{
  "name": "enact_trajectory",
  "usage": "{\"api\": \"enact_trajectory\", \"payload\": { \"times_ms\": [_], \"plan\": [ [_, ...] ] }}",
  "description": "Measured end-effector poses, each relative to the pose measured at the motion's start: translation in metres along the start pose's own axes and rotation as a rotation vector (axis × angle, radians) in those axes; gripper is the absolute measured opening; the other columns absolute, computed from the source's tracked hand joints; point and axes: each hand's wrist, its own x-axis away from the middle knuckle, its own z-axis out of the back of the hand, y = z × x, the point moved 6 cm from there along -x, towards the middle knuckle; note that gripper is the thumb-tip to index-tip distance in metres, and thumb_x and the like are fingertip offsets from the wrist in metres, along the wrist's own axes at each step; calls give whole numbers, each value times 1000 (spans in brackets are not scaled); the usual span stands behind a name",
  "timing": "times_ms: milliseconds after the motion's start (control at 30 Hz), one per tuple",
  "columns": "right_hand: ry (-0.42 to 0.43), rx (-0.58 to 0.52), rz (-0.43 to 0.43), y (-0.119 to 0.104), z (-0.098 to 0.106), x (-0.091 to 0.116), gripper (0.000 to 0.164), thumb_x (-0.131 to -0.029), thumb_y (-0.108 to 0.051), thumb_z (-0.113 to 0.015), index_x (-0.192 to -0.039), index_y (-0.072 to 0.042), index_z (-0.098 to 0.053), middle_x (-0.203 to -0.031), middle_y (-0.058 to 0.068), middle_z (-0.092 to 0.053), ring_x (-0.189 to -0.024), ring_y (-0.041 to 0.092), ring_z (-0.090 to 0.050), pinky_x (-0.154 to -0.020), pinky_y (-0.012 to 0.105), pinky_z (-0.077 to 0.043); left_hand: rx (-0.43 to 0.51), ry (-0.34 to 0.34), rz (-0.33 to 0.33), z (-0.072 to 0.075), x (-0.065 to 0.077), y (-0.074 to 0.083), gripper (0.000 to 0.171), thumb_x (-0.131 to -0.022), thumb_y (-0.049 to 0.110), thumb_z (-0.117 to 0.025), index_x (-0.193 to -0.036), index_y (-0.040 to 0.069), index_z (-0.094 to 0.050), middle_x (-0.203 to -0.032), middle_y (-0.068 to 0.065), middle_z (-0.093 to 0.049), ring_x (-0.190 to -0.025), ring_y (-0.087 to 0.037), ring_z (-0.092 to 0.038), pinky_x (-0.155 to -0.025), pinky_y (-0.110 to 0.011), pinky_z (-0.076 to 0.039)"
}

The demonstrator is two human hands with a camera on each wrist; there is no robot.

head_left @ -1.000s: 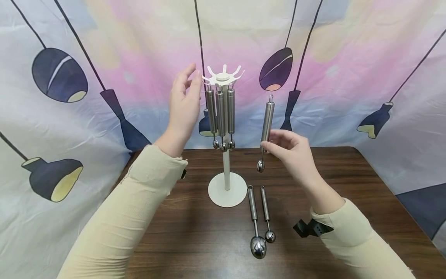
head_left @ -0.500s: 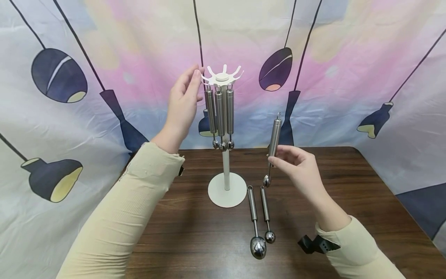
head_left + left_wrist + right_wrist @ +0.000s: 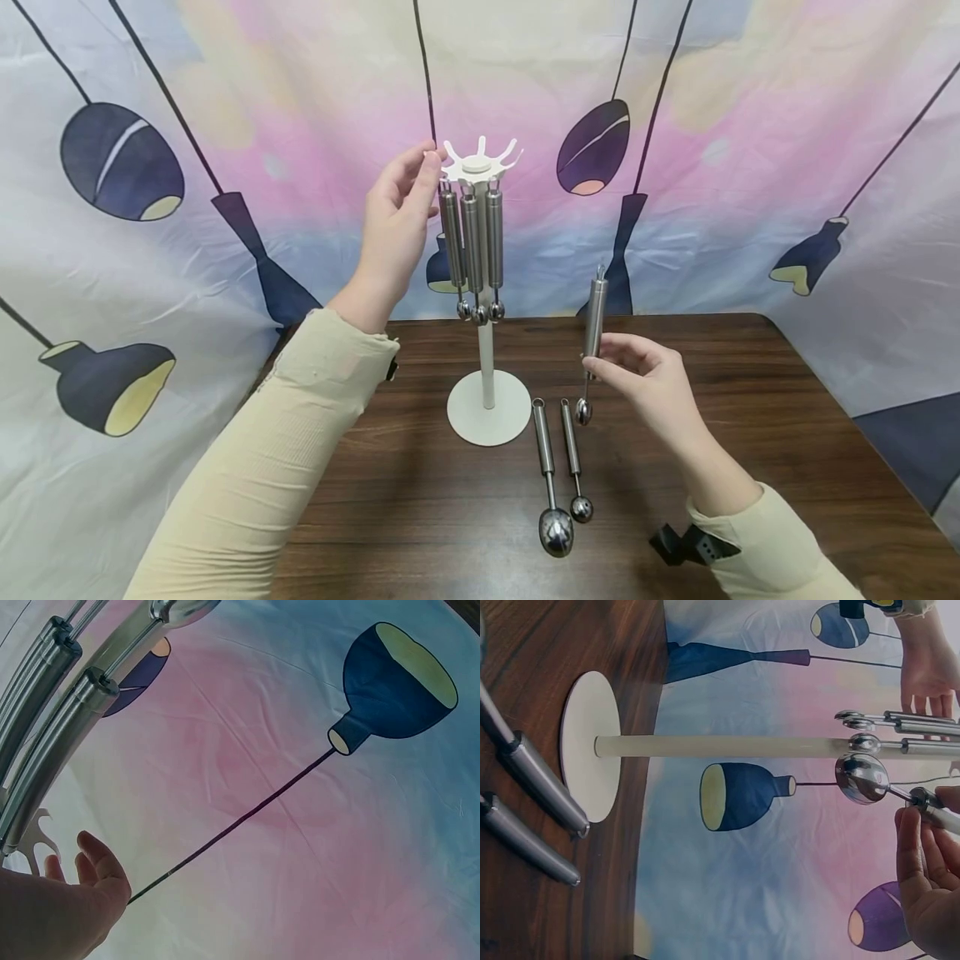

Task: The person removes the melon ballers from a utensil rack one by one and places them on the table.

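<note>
In the head view my right hand (image 3: 648, 379) pinches a steel melon baller (image 3: 596, 308) by the lower end of its handle. Its ring points up and its round bowl down, above the table. To the left stands a white rack (image 3: 487, 367) with hooked arms on top, several more steel ballers (image 3: 471, 237) hanging from it. My left hand (image 3: 396, 217) is raised at the rack's left hooks, thumb and fingers close together. In the left wrist view its fingers (image 3: 101, 859) are loosely bent beside a white hook (image 3: 36, 836); contact is hard to tell.
Two steel scoops lie on the dark wood table (image 3: 405, 500) right of the rack's base: a larger one (image 3: 556, 529) with an oval bowl and a smaller one (image 3: 581, 507). Behind hangs a cloth backdrop (image 3: 337, 83) printed with lamps.
My right hand has lowered the melon baller and moved it slightly right, away from the rack. My left fingertips have drawn a little closer to the hooks.
</note>
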Motion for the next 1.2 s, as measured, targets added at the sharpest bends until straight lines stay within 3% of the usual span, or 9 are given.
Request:
{"api": "enact_trajectory", "payload": {
  "times_ms": [400, 600, 933, 1200],
  "plan": [
    [7, 9, -46, 18, 3, 9, 37, -87, -12, -75, -119, 4, -66, -82, -23, -67, -77, 0, -65, -71, 19, -52, -5, 20, -40, 1, 5, 3, 44, -103, 29, -53, -141, 6, -50, -139, -7, -59, -123, -14, -55, -98, -34, -48],
    [10, 31, -65, 28, 6, 13, 37, -88, -15, -75, -118, 3, -66, -84, -21, -68, -78, 0, -67, -71, 20, -52, 4, 44, -72, 2, 6, 4, 44, -101, 27, -56, -138, 3, -52, -135, -10, -62, -112, -12, -57, -95, -32, -48],
    [19, 56, -73, 44, 13, 18, 36, -88, -14, -75, -117, 5, -66, -83, -23, -67, -77, -2, -66, -70, 19, -53, -66, 72, -111, 3, 8, 10, 42, -99, 25, -60, -134, 2, -56, -127, -14, -64, -111, -13, -56, -98, -24, -41],
    [-1, 77, -101, 54, 14, 22, 38, -88, -17, -74, -119, 4, -66, -90, -9, -72, -77, 0, -68, -72, 20, -54, -84, 99, -128, 3, 11, 13, 42, -97, 25, -63, -132, 3, -59, -124, -13, -66, -110, -13, -57, -94, -23, -44]
  ]
}}
